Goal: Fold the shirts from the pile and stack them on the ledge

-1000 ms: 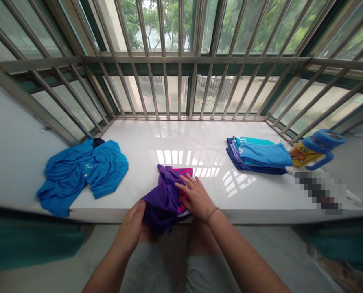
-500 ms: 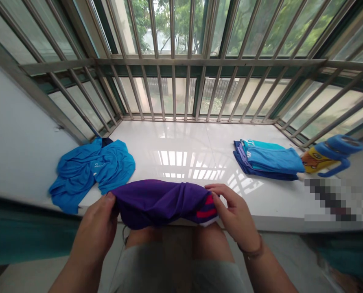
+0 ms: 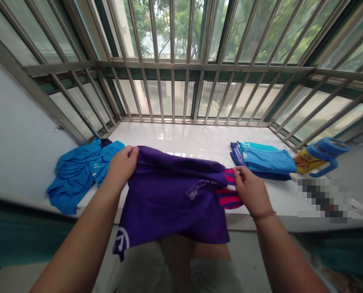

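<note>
A purple shirt (image 3: 169, 199) hangs stretched between my two hands, over the front edge of the sill and above my knees. It carries white lettering, a white round mark at its lower left corner and pink-striped sleeve ends at the right. My left hand (image 3: 125, 162) is closed on its upper left corner. With thumb and fingers, my right hand (image 3: 251, 189) pinches a striped sleeve end. Left of the shirt lies a crumpled blue garment (image 3: 74, 173), partly behind my left hand.
Folded clothes (image 3: 267, 158) in blues and lilac are stacked on the white sill (image 3: 187, 136) at the right. Beside them stands a blue and yellow bottle (image 3: 318, 156) with a handle. A blurred patch covers something nearer the front. Metal window bars (image 3: 172, 93) enclose the back and sides.
Both hands have moved up and forward, and slightly apart. The purple shirt, bunched in a narrow band before, now hangs open, showing its lettering and round mark.
</note>
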Demonstrator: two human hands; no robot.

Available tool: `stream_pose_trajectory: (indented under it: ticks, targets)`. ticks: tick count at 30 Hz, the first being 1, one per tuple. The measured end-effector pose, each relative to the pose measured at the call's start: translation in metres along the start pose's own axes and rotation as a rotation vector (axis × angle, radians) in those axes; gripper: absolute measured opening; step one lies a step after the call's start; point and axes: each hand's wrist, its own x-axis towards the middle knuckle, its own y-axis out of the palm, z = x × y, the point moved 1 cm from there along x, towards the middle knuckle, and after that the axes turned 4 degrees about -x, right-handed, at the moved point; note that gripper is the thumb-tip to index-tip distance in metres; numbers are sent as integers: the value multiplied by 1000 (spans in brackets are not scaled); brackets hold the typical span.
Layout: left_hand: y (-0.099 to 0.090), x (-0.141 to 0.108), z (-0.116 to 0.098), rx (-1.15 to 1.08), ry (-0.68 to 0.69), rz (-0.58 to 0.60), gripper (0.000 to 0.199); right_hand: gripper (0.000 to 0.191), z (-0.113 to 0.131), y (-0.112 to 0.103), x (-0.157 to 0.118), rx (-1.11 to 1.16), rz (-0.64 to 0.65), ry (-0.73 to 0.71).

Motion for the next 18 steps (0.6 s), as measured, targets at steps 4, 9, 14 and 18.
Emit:
stream_pose_trajectory:
  ticks: [4, 9, 14, 18]
  targets:
    - [54, -13, 19, 151, 320, 100, 39, 33, -28, 43, 9, -236, 237, 100]
    - [101, -97, 66, 21, 442, 477, 53, 44, -60, 78, -31, -96, 346, 138]
    - [122, -128, 103, 42, 419, 395, 22, 47, -75, 93, -53, -121, 192, -42]
    - [112, -122, 107, -53, 371, 399, 25, 23, -76, 82, -50, -33, 280, -2]
